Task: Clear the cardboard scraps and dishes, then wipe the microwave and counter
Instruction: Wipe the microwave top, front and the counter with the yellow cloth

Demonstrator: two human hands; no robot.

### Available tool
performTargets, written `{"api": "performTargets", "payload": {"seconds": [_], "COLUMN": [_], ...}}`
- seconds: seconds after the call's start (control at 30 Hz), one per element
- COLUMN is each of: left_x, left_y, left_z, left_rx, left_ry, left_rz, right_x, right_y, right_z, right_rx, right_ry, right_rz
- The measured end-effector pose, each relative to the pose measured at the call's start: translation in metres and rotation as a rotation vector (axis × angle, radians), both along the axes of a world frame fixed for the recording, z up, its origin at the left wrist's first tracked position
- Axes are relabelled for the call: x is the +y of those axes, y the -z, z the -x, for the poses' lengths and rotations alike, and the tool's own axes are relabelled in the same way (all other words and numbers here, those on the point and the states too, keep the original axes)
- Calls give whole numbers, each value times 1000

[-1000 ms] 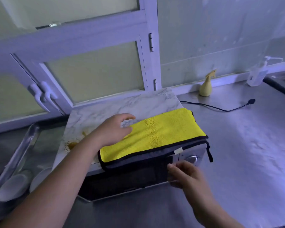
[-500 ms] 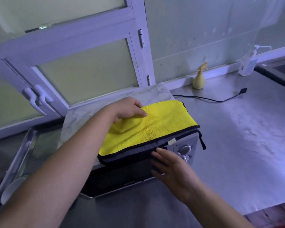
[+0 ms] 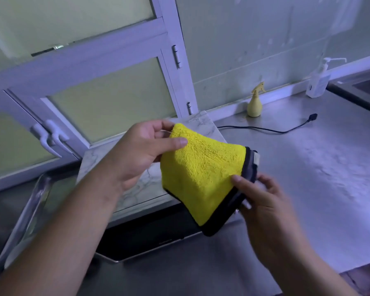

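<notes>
- The left hand [image 3: 137, 154] pinches the upper corner of the cloth [image 3: 203, 171], thumb on the yellow face and fingers curled behind the fold.
- The right hand [image 3: 263, 201] pinches the black-trimmed edge on the opposite side, thumb on top and fingers underneath.
- Held this way, the cloth hangs folded and slack between the two grips, off any surface. This looks like refolding or turning it to get a fresh wiping face.
- The microwave [image 3: 203, 124] sits directly below the grips. Its marbled top shows behind the left hand and its dark door below the cloth, so the wiping step seems to be the one in hand.
- The counter [image 3: 308, 167] stretches out beyond the right hand. On it, well apart from both grips, are a cord [image 3: 265, 129], a spray bottle [image 3: 254, 105] and a pump bottle [image 3: 317, 82].
- The cloth and the right hand cover the microwave's right end.
- The right fingers under the cloth are mostly hidden, and that hand is slightly blurred.
- The tray [image 3: 30, 206], outward of the left forearm, is dim and partly cut off, so its contents cannot be made out.
</notes>
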State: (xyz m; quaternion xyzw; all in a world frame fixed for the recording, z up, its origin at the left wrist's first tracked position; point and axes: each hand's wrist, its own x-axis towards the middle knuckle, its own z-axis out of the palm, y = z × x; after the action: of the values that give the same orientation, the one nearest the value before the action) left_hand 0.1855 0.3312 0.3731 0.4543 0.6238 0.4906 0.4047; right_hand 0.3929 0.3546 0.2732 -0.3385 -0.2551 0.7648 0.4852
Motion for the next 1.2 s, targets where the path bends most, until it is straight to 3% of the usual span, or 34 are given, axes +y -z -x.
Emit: {"api": "performTargets", "payload": {"seconds": [0.07,0.13,0.27,0.33,0.43,0.5,0.57,0.63,0.8,0.9,1.0,1.1,1.17,1.2], "left_x": [-16,-34,-70,-88,-107,-105,-96,-85,-52,-17,16,29,28,27], "left_y": [16,31,52,63,83,97,110,121,114,92,77,79,84,86], "left_z": [-4,-6,-21,-34,-48,-48,-45,-42,-34,-17,1,9,15,18], "left_rx": [-60,-120,-86,100,674,866,756,509,166,135,121,101,80,64], "left_ry": [-84,-157,-108,-165,-341,-359,-320,-299,-397,-526,-627,-635,-628,-622], "left_rz": [-50,-94,-167,-175,-230,-251,-114,40,-128,-178,-127,-79,-69,-68], "right_x": [6,12,22,21,18,24,34,44,86,99,89,69,67,68], "right_y": [-12,-20,-24,-21,-12,1,15,23,2,-17,-12,16,32,38], "right_z": [-15,-24,-42,-53,-63,-58,-42,-26,9,44,68,77,89,97], "right_rx": [-21,-127,-586,-804,-962,-1060,-1123,-1160,-1133,-1039,-1086,-1092,-1170,-1265], "right_ry": [72,6,-73,-44,20,72,18,-46,9,132,123,-294,-602,-645], "right_rz": [-199,-410,-755,-928,-1141,-1232,-1149,-1105,-1155,-1043,-1095,-1271,-1231,-1237]}}
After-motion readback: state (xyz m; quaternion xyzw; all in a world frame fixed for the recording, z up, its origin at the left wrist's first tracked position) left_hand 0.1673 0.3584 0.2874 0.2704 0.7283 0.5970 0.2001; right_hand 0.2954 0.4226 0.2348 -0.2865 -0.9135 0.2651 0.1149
